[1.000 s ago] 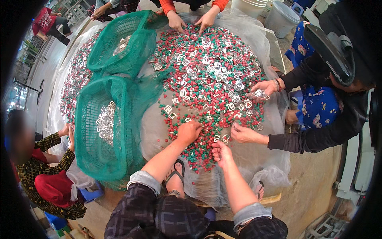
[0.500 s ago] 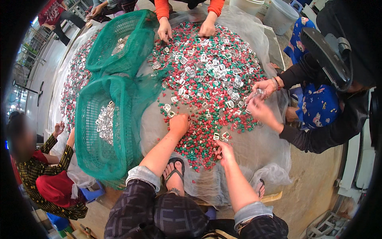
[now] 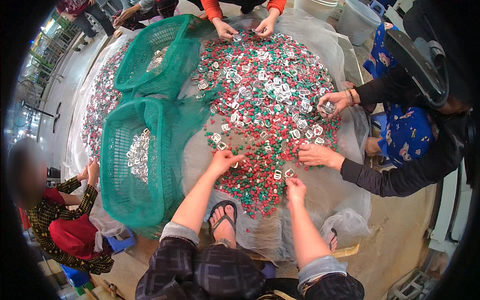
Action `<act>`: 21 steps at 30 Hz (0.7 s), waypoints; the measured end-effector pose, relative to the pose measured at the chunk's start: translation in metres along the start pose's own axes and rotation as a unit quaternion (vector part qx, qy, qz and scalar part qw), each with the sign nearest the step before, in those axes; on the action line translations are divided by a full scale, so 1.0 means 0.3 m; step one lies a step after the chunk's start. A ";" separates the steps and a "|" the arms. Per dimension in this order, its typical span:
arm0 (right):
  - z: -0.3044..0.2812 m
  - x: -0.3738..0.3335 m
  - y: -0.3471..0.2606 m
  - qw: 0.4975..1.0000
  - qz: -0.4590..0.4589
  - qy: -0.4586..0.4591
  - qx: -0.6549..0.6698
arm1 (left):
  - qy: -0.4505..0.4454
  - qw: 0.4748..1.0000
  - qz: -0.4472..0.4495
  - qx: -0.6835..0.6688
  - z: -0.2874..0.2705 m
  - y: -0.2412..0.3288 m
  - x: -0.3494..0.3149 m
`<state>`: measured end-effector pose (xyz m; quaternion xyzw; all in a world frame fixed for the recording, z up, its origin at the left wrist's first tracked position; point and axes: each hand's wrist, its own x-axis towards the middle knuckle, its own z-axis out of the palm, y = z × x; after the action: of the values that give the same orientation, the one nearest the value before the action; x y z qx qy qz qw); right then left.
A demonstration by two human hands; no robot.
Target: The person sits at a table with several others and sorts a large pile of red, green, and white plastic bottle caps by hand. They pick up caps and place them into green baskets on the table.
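hands: left (image 3: 223, 161) open, shifted nearer on pile (image 3: 260, 100) | right (image 3: 295, 187) still pinching white clip (image 3: 289, 173)

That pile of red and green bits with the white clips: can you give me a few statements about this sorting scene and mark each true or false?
1. The person's left hand rests on the pile. True.
2. The green mesh basket lies to the person's right. False: it lies to their left.
3. White clips lie inside that basket. True.
4. The right hand is raised high above the pile. False: it is down at the pile's near edge.
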<state>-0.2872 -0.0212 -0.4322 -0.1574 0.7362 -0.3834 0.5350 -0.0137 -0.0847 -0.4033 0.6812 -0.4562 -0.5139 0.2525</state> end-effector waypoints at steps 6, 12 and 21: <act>0.022 -0.022 -0.014 0.999 0.019 -0.049 0.002 | 0.206 0.972 0.051 0.099 -0.176 -0.110 0.121; 0.045 -0.060 -0.061 0.998 0.015 -0.060 -0.013 | 0.169 0.936 -0.011 0.307 -0.152 0.000 0.107; 0.083 -0.122 -0.122 0.973 0.087 -0.215 0.003 | 0.175 0.951 -0.011 0.254 -0.104 -0.048 0.075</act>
<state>-0.2572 -0.0316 -0.3843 -0.1697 0.6138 -0.2951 0.7123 0.0218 -0.1019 -0.4147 0.8067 -0.5130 -0.2569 0.1416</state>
